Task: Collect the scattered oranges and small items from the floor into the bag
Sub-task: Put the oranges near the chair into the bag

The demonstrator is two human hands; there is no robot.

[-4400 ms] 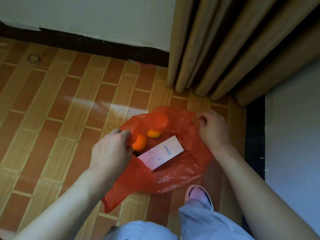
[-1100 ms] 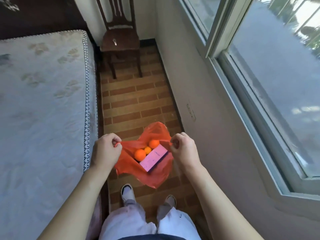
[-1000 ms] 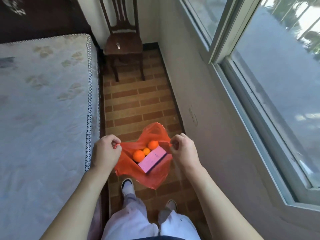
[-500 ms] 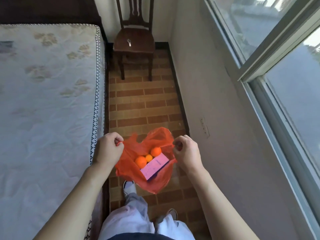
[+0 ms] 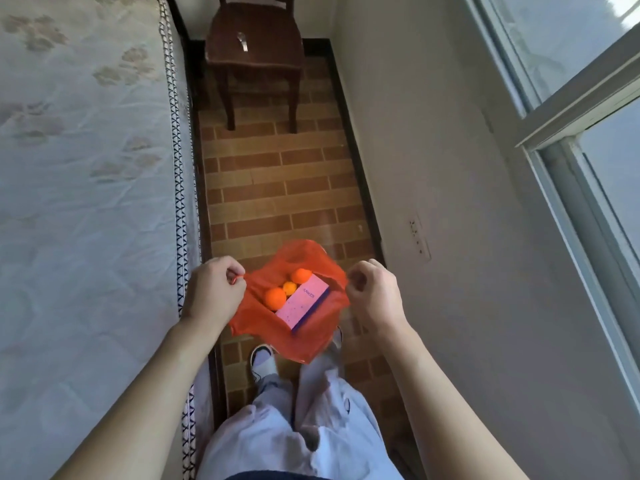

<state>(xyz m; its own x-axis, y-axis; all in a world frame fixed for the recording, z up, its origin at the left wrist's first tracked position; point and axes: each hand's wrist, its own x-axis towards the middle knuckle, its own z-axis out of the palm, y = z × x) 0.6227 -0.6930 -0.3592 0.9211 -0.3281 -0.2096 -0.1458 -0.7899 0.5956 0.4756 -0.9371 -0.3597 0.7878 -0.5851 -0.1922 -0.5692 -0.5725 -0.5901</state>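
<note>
The red bag [image 5: 263,315] is held open above the floor: its nine o'clock edge is pinched by the curled fingers of the left hand [image 5: 212,294], its three o'clock edge apparently gripped inside the right hand [image 5: 374,294]. Three oranges [image 5: 275,297] and a pink box [image 5: 306,302] are seen inside. A chair [image 5: 254,46] stands at twelve o'clock.

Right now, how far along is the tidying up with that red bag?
It looks nearly finished. Done: three oranges and a pink box already lie inside the red bag. In hand: the left hand and right hand each pinch a bag edge, holding it open above the floor. Left: no stray items show on the visible floor, so probably only closing or carrying the bag.
</note>
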